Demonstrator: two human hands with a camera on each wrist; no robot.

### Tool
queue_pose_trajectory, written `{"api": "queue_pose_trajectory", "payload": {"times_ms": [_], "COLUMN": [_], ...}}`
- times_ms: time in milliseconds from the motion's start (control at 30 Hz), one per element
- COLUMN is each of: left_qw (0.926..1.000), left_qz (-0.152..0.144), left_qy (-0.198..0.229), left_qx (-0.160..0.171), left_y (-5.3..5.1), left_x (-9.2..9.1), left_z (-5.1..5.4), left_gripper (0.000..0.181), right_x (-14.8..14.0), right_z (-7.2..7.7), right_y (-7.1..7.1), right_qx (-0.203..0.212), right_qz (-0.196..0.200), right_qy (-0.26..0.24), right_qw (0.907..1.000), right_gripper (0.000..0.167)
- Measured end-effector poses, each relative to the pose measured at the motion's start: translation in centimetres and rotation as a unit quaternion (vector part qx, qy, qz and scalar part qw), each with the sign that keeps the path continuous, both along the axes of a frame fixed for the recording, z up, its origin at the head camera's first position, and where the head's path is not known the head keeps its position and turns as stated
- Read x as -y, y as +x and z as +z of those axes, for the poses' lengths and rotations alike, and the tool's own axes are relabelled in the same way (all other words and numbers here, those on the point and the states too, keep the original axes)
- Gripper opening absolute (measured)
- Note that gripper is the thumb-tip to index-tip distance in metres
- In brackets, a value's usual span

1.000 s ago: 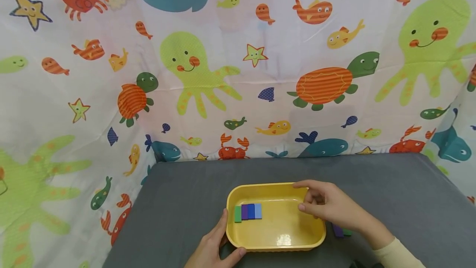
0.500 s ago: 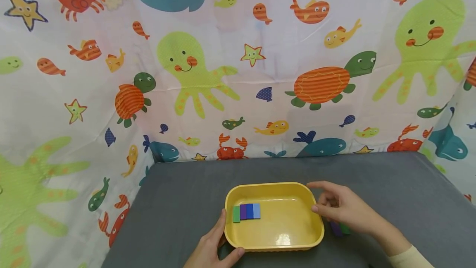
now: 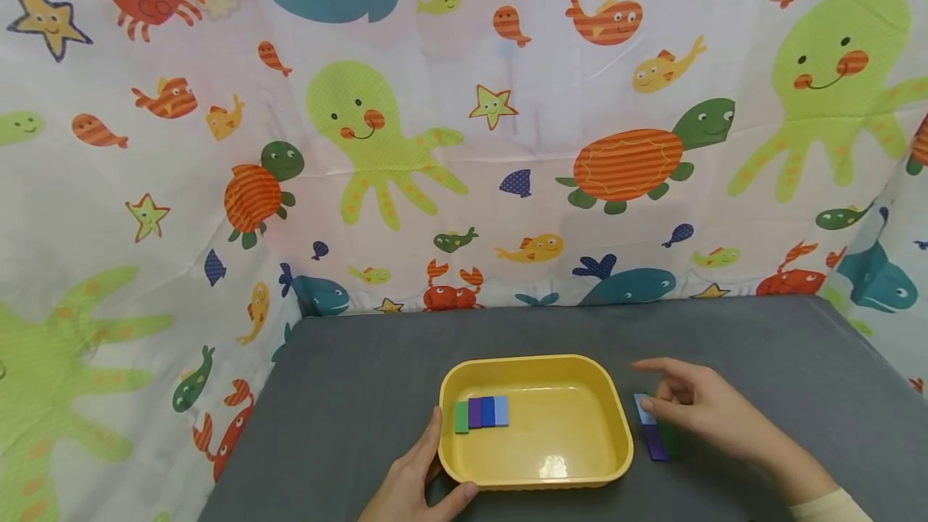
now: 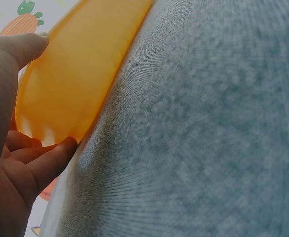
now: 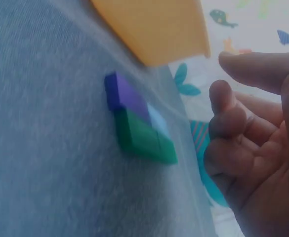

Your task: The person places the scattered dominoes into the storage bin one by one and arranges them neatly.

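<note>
My left hand (image 3: pixel 409 470) holds a yellow plastic tub (image 3: pixel 565 437) at its near left corner, thumb at the front rim and fingers along the left side. Inside, at the left, lie a green block (image 3: pixel 461 417), a purple block (image 3: pixel 474 413), a dark blue block (image 3: pixel 488 412) and a light blue block (image 3: pixel 502 411) in a row. My right hand (image 3: pixel 718 413) hovers right of the tub, thumb and forefinger apart, holding nothing. Beneath and beside it lie a purple block (image 3: pixel 656 443), a light blue block (image 3: pixel 642 405) and green blocks (image 5: pixel 139 136), partly hidden in the head view.
Dark grey cloth (image 3: pixel 362 377) covers the table. Behind it and along the sides hangs a white curtain (image 3: pixel 464 208) printed with sea animals. The tub's right wall (image 5: pixel 159 29) stands close to the loose blocks.
My right hand has moved right, from above the tub's right rim to over the loose blocks, uncovering the light blue one. The left hand keeps its hold on the tub.
</note>
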State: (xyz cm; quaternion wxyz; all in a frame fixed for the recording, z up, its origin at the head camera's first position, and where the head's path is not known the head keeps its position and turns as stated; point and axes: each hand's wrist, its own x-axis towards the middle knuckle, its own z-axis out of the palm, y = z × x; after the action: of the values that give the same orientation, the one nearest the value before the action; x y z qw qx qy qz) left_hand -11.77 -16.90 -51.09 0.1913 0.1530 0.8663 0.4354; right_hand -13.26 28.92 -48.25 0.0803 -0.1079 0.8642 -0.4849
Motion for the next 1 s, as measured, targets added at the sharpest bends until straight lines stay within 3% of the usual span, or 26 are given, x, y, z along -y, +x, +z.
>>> {"api": "queue_pose_trajectory", "payload": {"times_ms": [267, 467, 733, 1000], "left_qw": [1.0, 1.0, 1.0, 1.0], "left_qz": [-0.002, 0.0, 0.002, 0.002], "left_qy": [0.008, 0.001, -0.002, -0.007], "left_qx": [0.001, -0.007, -0.005, -0.004], "left_y": [-0.1, 0.0, 0.1, -0.1], "left_x": [0.0, 0.0, 0.2, 0.1], "left_z": [0.1, 0.1, 0.0, 0.0], "left_gripper": [0.113, 0.114, 0.114, 0.113], "right_x": [-1.6, -2.2, -2.2, -1.9], "right_z": [-1.7, -2.1, -2.8, -3.3], "right_y": [0.2, 0.5, 0.2, -0.4], "right_qx": [0.023, 0.022, 0.034, 0.021], "right_qz": [-0.007, -0.01, -0.038, -0.068], "right_qy": [0.028, 0.046, 0.082, 0.116], "right_qw": [0.9993, 0.9987, 0.9953, 0.9908], "right_gripper": [0.051, 0.046, 0.047, 0.046]}}
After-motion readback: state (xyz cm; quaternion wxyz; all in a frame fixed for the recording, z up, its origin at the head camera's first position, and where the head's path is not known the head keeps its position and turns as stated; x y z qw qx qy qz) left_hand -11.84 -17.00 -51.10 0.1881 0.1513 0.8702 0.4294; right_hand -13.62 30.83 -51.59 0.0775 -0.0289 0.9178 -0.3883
